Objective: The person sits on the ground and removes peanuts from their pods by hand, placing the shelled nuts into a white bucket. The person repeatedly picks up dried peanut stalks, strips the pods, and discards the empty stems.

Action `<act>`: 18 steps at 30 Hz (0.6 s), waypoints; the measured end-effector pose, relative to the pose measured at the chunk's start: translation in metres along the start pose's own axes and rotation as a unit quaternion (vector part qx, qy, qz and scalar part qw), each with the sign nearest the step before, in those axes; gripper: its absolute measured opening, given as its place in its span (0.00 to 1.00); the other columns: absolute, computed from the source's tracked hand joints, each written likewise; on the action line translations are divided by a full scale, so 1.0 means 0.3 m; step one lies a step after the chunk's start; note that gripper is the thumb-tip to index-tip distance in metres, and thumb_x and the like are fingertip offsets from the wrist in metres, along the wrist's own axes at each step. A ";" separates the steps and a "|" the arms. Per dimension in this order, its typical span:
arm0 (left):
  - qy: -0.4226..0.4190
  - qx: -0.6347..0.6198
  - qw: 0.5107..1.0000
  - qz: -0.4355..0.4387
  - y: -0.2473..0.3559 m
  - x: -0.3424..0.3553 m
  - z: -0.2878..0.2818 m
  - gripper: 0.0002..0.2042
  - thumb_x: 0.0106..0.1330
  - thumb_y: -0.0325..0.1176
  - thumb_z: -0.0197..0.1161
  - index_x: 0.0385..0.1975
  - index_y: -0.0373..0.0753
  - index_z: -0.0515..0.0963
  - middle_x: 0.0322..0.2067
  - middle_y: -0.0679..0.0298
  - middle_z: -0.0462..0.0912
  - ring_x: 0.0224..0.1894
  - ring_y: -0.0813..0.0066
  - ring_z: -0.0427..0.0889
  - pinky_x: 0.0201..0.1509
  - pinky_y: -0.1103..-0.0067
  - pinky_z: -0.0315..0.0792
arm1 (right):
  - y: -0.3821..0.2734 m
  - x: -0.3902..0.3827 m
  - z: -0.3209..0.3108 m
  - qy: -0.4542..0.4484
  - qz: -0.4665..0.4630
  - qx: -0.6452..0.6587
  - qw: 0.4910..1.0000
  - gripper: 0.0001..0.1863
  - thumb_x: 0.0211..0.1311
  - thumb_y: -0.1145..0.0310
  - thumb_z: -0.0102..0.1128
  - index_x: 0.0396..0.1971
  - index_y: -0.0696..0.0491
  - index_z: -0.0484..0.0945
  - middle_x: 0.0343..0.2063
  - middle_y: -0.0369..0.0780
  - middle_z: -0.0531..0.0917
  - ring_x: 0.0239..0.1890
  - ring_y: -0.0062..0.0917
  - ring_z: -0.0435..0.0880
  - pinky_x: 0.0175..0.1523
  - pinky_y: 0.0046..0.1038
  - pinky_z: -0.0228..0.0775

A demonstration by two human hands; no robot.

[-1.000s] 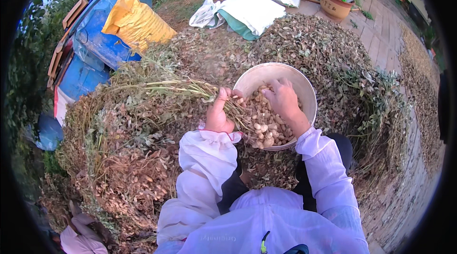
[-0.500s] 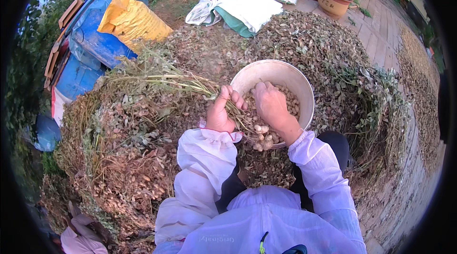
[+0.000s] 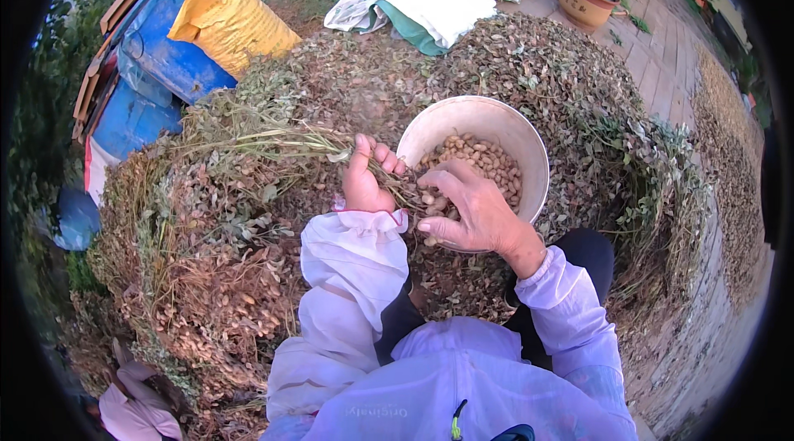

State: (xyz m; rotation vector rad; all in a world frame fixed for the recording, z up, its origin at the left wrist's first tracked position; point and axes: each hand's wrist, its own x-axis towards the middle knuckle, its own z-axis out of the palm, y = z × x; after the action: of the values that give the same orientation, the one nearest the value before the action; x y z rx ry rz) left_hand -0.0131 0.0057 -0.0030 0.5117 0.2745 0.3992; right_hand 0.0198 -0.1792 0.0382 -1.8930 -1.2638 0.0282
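Observation:
My left hand (image 3: 365, 183) is closed round a bundle of dried peanut plants (image 3: 294, 143). The leafy stems stretch off to the left, and the root end points right, over the near rim of a pale round bucket (image 3: 538, 147). A cluster of peanuts (image 3: 437, 206) hangs on the roots there. Around that cluster my right hand (image 3: 484, 213) is spread, thumb and forefinger apart on either side of it; whether they touch the pods is hard to tell. Loose picked peanuts (image 3: 480, 155) cover the bucket's bottom.
A heap of peanut plants (image 3: 223, 300) with pods lies at the left, and dry leafy vines (image 3: 595, 118) at the right. Farther off are blue barrels (image 3: 161, 52), a yellow sack (image 3: 231, 23), white sacks (image 3: 438, 11) and a potted plant (image 3: 585, 7). Someone's pink-clothed limb (image 3: 136, 416) shows lower left.
My right hand has come out from inside the bucket toward the root end, and its fingers have spread. My left hand has shifted slightly left with the plants.

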 end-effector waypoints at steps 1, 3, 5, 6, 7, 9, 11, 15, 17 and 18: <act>0.018 -0.003 1.000 0.006 -0.009 0.006 -0.004 0.13 0.65 0.45 0.54 0.26 0.45 0.64 0.19 0.72 0.61 0.21 0.78 0.61 0.29 0.77 0.62 | -0.008 -0.011 0.027 0.046 -0.029 -0.061 0.997 0.23 0.47 0.57 0.63 0.40 0.55 0.72 0.35 0.43 0.72 0.38 0.39 0.73 0.40 0.36 0.70; 0.054 -0.006 0.998 0.016 -0.024 0.020 -0.015 0.13 0.65 0.45 0.55 0.25 0.45 0.64 0.20 0.71 0.63 0.22 0.77 0.62 0.29 0.75 0.63 | 0.005 -0.030 0.092 0.058 0.015 -0.141 0.988 0.20 0.45 0.64 0.65 0.38 0.55 0.72 0.40 0.44 0.72 0.40 0.40 0.74 0.42 0.33 0.69; 0.064 -0.016 0.998 0.001 -0.036 0.022 -0.015 0.13 0.65 0.45 0.55 0.26 0.45 0.64 0.20 0.71 0.64 0.23 0.76 0.64 0.29 0.74 0.65 | 0.029 -0.039 0.115 0.100 0.013 -0.142 0.985 0.18 0.43 0.69 0.65 0.36 0.54 0.73 0.38 0.44 0.72 0.38 0.38 0.74 0.41 0.33 0.69; 0.067 -0.035 0.997 -0.005 -0.035 0.023 -0.016 0.13 0.65 0.45 0.55 0.26 0.45 0.64 0.20 0.72 0.64 0.23 0.76 0.65 0.29 0.74 0.65 | 0.032 -0.036 0.118 0.120 0.010 -0.142 0.983 0.17 0.42 0.71 0.65 0.35 0.54 0.73 0.38 0.43 0.72 0.37 0.38 0.75 0.40 0.33 0.69; 0.069 -0.053 0.996 -0.010 -0.033 0.025 -0.018 0.13 0.65 0.46 0.54 0.26 0.46 0.64 0.20 0.72 0.64 0.23 0.76 0.65 0.29 0.74 0.65 | 0.033 -0.033 0.112 0.133 0.003 -0.137 0.982 0.16 0.42 0.71 0.65 0.34 0.54 0.73 0.38 0.43 0.72 0.37 0.37 0.75 0.40 0.34 0.69; 0.082 -0.077 0.993 -0.025 -0.033 0.033 -0.022 0.14 0.65 0.46 0.54 0.25 0.45 0.64 0.20 0.72 0.64 0.23 0.76 0.64 0.31 0.74 0.64 | 0.034 -0.019 0.091 0.159 -0.012 -0.128 0.979 0.14 0.43 0.71 0.64 0.33 0.54 0.74 0.37 0.43 0.73 0.36 0.37 0.75 0.39 0.34 0.69; 0.082 -0.095 0.992 -0.030 -0.037 0.033 -0.023 0.15 0.64 0.46 0.54 0.23 0.44 0.64 0.20 0.72 0.64 0.23 0.75 0.62 0.32 0.74 0.63 | 0.036 -0.005 0.094 0.226 0.004 -0.073 0.971 0.09 0.47 0.71 0.62 0.29 0.54 0.74 0.29 0.42 0.74 0.29 0.37 0.75 0.34 0.32 0.68; 0.104 -0.068 0.992 -0.019 -0.064 0.010 0.050 0.14 0.64 0.48 0.54 0.24 0.45 0.64 0.19 0.72 0.64 0.23 0.75 0.62 0.32 0.74 0.63 | 0.128 0.007 0.111 0.323 0.133 0.064 0.935 0.04 0.57 0.73 0.55 0.27 0.57 0.74 0.19 0.38 0.74 0.20 0.25 0.72 0.27 0.24 0.64; 0.145 -0.046 0.988 0.005 -0.100 0.037 0.018 0.15 0.64 0.49 0.54 0.25 0.46 0.64 0.20 0.72 0.65 0.23 0.76 0.64 0.31 0.74 0.65 | 0.170 0.017 0.118 0.353 0.261 0.233 0.868 0.06 0.57 0.72 0.54 0.25 0.58 0.73 0.16 0.37 0.74 0.17 0.19 0.70 0.25 0.24 0.61; 0.181 -0.027 0.983 0.023 -0.118 0.047 0.029 0.15 0.65 0.49 0.53 0.25 0.46 0.64 0.19 0.72 0.65 0.22 0.76 0.64 0.29 0.74 0.66 | 0.220 0.016 0.147 0.381 0.257 0.222 0.860 0.09 0.59 0.71 0.52 0.22 0.60 0.73 0.13 0.35 0.73 0.18 0.14 0.66 0.24 0.22 0.59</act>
State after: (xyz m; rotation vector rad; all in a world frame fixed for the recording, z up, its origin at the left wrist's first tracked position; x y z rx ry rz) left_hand 0.0130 -0.0200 -0.0165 0.3895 0.6013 0.5445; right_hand 0.0523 -0.1574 -0.0310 -1.5275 -0.1707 -0.1283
